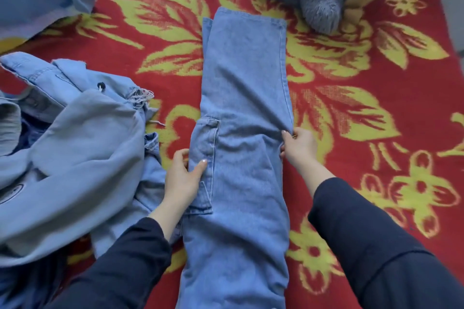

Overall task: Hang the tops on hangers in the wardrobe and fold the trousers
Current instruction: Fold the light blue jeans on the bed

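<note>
Both edges of the jeans (246, 108) are gripped mid-length — the left hand (182, 178) with thumb laid on top, the right hand (298, 145) pinching the side seam.

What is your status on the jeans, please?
Left hand, right hand grip jeans by side edges. Legs stacked lengthwise, no cross fold yet. Clothes pile crowds left side.

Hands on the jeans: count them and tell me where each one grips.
2. The left hand pinches the jeans at their left edge, beside the pocket; the right hand grips the right edge, slightly farther away. No others show.
</note>
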Available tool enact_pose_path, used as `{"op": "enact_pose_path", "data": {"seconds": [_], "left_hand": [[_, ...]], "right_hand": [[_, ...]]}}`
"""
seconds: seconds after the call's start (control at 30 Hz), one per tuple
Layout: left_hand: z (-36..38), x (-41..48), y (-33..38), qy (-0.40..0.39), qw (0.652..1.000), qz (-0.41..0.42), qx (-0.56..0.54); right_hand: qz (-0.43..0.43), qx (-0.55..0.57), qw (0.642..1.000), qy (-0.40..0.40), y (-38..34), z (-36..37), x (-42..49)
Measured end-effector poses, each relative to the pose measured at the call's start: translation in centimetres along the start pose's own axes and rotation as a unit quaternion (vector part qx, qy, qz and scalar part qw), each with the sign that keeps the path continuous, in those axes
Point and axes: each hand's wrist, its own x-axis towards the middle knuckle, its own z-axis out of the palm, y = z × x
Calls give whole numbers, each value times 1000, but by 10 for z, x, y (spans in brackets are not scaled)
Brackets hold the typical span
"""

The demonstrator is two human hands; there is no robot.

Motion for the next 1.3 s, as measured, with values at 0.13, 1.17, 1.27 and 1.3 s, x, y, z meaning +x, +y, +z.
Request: {"op": "enact_pose_path", "data": {"seconds": [0.13, 1.17, 1.27, 1.3], "left_hand": [[-5, -38, -23, 6, 1000, 29, 7], [-20, -313, -159, -226, 948, -176, -141], [-19, -354, -168, -285, 913, -264, -124], [-20, -364, -168, -307, 897, -283, -145]], "right_hand": [[2, 68, 994, 82, 4, -7, -7], [114, 119, 971, -170, 232, -47, -347], [183, 71, 944, -265, 253, -69, -376], [205, 96, 930, -288, 255, -75, -382]]}}
